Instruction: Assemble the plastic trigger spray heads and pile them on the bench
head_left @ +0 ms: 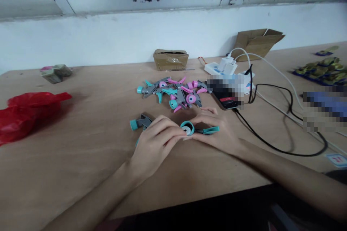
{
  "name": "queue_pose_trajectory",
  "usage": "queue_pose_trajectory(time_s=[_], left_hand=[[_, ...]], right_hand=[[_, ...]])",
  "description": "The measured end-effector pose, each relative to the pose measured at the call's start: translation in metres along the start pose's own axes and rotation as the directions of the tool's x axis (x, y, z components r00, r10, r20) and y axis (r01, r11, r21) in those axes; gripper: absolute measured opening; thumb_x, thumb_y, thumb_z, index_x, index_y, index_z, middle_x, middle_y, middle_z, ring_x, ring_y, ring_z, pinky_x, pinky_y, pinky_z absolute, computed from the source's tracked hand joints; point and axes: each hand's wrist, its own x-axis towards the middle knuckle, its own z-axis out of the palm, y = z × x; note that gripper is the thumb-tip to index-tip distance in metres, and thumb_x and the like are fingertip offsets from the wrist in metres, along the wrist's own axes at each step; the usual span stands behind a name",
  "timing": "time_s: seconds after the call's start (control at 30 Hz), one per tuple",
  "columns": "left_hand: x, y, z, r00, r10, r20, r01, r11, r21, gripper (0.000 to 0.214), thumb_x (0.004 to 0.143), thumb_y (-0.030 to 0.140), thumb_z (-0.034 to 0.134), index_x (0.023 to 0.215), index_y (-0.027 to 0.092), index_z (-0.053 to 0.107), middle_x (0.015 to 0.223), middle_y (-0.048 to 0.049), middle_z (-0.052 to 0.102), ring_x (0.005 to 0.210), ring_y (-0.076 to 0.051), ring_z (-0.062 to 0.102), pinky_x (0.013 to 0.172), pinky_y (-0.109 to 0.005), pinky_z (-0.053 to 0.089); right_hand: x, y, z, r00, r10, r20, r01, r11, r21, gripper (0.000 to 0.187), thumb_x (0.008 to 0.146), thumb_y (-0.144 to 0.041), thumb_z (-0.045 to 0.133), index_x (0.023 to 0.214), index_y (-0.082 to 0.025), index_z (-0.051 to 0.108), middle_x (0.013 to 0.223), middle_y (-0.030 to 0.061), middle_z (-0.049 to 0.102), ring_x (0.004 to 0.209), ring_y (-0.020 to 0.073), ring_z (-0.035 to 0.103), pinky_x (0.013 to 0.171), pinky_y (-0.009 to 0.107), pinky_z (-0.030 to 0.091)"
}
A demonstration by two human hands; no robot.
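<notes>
Both of my hands rest on a wooden table (81,173) and meet over small plastic parts. My left hand (154,144) has its fingers curled, the fingertips pinching a round teal cap (187,128) with a dark centre. My right hand (217,130) closes on the same piece from the right, where a flat teal trigger (210,130) sticks out. A grey sprayer piece with a teal end (138,122) lies just beyond my left hand. Farther back sits a pile of grey, teal and pink sprayer parts (176,92).
A red plastic bag (27,110) lies at the left. A phone (227,101), a white power strip (222,66) and black and white cables (284,122) are at the right. Two cardboard boxes (170,59) stand by the wall. Gold and blue items (322,66) lie far right.
</notes>
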Motion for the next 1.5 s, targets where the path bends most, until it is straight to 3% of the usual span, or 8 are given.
queue_pose_trajectory(time_s=[0.4,0.53,0.67,0.9,1.2,1.5], left_hand=[[0.003,-0.001,-0.002,0.952,-0.274,0.136,0.293,0.945,-0.143,0.002,0.073,0.02,0.07,0.073,0.02,0.068,0.084,0.0003,0.054,0.069,-0.009,0.053,0.054,-0.018,0.044],[0.005,-0.003,-0.005,0.937,-0.294,0.189,0.319,0.94,-0.122,0.007,0.069,0.023,0.074,0.073,0.02,0.068,0.083,0.0009,0.054,0.066,-0.008,0.051,0.054,-0.019,0.043],[0.006,-0.005,-0.01,0.93,-0.266,0.255,0.312,0.936,-0.162,0.005,0.078,0.025,0.065,0.076,0.02,0.067,0.085,0.0006,0.054,0.071,-0.009,0.053,0.058,-0.019,0.044],[0.006,-0.004,-0.012,0.902,-0.277,0.329,0.351,0.917,-0.189,0.011,0.077,0.012,0.058,0.083,0.02,0.062,0.089,0.0,0.053,0.068,-0.007,0.053,0.056,-0.018,0.046],[0.009,0.001,-0.011,0.941,-0.248,0.232,0.259,0.966,-0.017,0.01,0.071,0.013,0.061,0.077,0.021,0.063,0.081,0.0013,0.053,0.059,-0.006,0.046,0.052,-0.017,0.042],[0.006,0.002,-0.009,0.947,-0.273,0.172,0.256,0.96,0.115,0.008,0.07,0.015,0.062,0.075,0.021,0.064,0.081,0.0019,0.057,0.058,-0.007,0.049,0.053,-0.019,0.044]], right_hand=[[-0.002,-0.001,0.005,0.999,-0.044,-0.001,0.044,0.998,0.043,0.018,0.074,-0.036,0.069,0.083,-0.021,0.062,0.076,-0.0019,0.069,0.071,0.0126,0.062,0.094,0.04,0.034],[-0.002,-0.001,0.004,0.998,-0.066,0.002,0.065,0.996,0.062,0.017,0.073,-0.033,0.07,0.08,-0.02,0.062,0.075,-0.0022,0.068,0.071,0.0118,0.061,0.093,0.039,0.033],[-0.001,-0.005,0.003,0.997,-0.078,0.016,0.077,0.996,0.053,0.017,0.074,-0.035,0.069,0.082,-0.021,0.062,0.071,-0.004,0.066,0.068,0.0106,0.06,0.093,0.038,0.033],[0.0,-0.008,0.002,0.993,-0.115,0.01,0.114,0.992,0.055,0.017,0.076,-0.038,0.066,0.081,-0.022,0.062,0.069,-0.0042,0.066,0.067,0.0105,0.06,0.093,0.036,0.033],[-0.003,-0.007,0.002,0.988,-0.156,0.017,0.156,0.987,0.036,0.016,0.078,-0.037,0.064,0.082,-0.022,0.062,0.07,-0.004,0.065,0.069,0.0108,0.06,0.095,0.036,0.032],[-0.005,-0.009,0.002,0.986,-0.165,-0.016,0.164,0.984,-0.065,0.018,0.083,-0.038,0.058,0.09,-0.022,0.064,0.073,-0.0021,0.068,0.069,0.0115,0.061,0.093,0.036,0.033]])
